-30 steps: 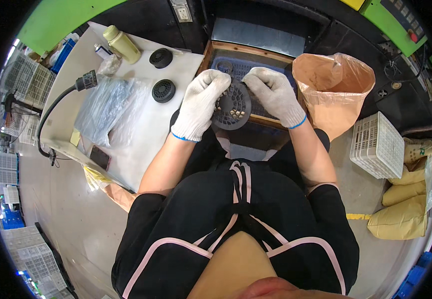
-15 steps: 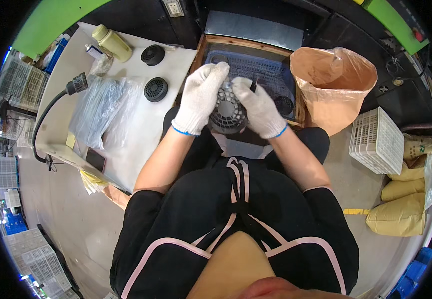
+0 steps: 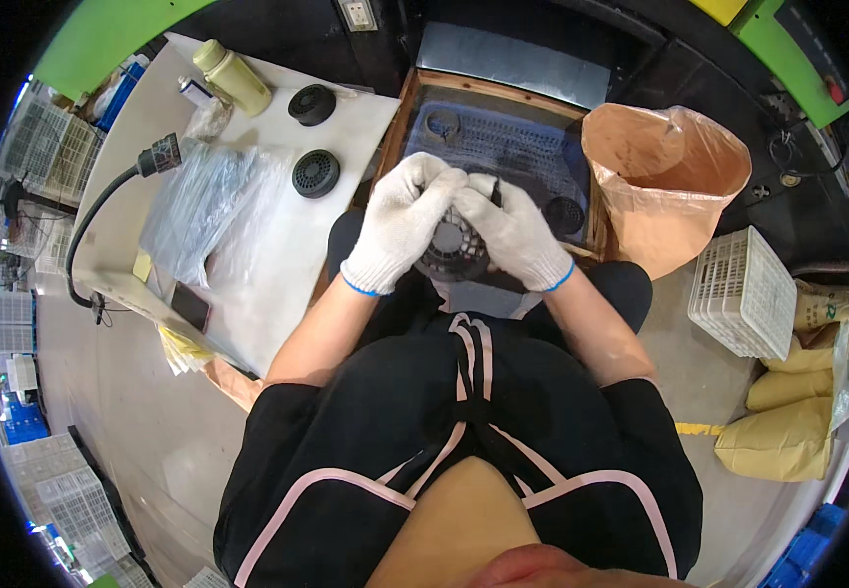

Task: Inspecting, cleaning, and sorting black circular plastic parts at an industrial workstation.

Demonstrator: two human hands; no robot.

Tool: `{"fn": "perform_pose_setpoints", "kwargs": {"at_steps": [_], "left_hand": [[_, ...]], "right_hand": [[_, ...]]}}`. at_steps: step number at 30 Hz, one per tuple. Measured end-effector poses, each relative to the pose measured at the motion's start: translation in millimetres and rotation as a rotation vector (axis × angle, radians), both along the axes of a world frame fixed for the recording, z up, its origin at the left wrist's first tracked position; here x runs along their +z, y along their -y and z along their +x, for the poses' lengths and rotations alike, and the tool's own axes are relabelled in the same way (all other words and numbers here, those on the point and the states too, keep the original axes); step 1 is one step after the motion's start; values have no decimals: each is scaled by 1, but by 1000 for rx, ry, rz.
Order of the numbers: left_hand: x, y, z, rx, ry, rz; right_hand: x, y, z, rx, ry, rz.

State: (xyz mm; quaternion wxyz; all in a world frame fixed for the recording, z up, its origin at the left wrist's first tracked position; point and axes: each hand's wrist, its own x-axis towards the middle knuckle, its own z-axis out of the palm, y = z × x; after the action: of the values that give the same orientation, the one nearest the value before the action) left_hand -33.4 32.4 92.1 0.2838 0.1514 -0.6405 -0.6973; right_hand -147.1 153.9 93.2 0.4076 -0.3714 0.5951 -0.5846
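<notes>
Between my gloved hands is a round black plastic part [image 3: 452, 253] with a slotted grille, held in front of my lap. My left hand [image 3: 400, 223] grips its left side, fingers curled in and the thumb near the top. On the other side my right hand [image 3: 517, 233] is closed at the part's upper right edge. A thin black piece [image 3: 496, 192] sticks up between the right hand's fingers; its kind cannot be made out. The fingertips of both hands meet above the part and hide its upper edge.
Two similar black grille parts [image 3: 315, 173] stand on the white table [image 3: 277, 318] at left, beside clear plastic bags [image 3: 199, 211] and a bottle [image 3: 232, 78]. Ahead lies a wood-framed box [image 3: 503, 88] with a blue basket. A lined bag [image 3: 664, 196] and white crate [image 3: 741, 294] stand right.
Both hands have come slightly lower with the grille part. My left fingers have moved in against the right hand's fingertips. The whole view has shifted a little.
</notes>
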Motion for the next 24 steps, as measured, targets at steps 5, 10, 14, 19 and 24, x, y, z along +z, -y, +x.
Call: {"fn": "perform_pose_setpoints", "kwargs": {"at_steps": [5, 10, 14, 19, 24], "left_hand": [[-2, 4, 2, -22, -36, 353], [-12, 11, -4, 174, -65, 350], [-4, 9, 2, 89, 33, 156], [3, 10, -2, 133, 102, 373], [-16, 24, -7, 224, -113, 308]], "right_hand": [[-10, 10, 16, -79, 699, -248], [12, 15, -20, -240, -578, 23], [3, 12, 0, 81, -159, -67], [-16, 20, 12, -26, 407, -163], [5, 36, -23, -226, -402, -104]]}}
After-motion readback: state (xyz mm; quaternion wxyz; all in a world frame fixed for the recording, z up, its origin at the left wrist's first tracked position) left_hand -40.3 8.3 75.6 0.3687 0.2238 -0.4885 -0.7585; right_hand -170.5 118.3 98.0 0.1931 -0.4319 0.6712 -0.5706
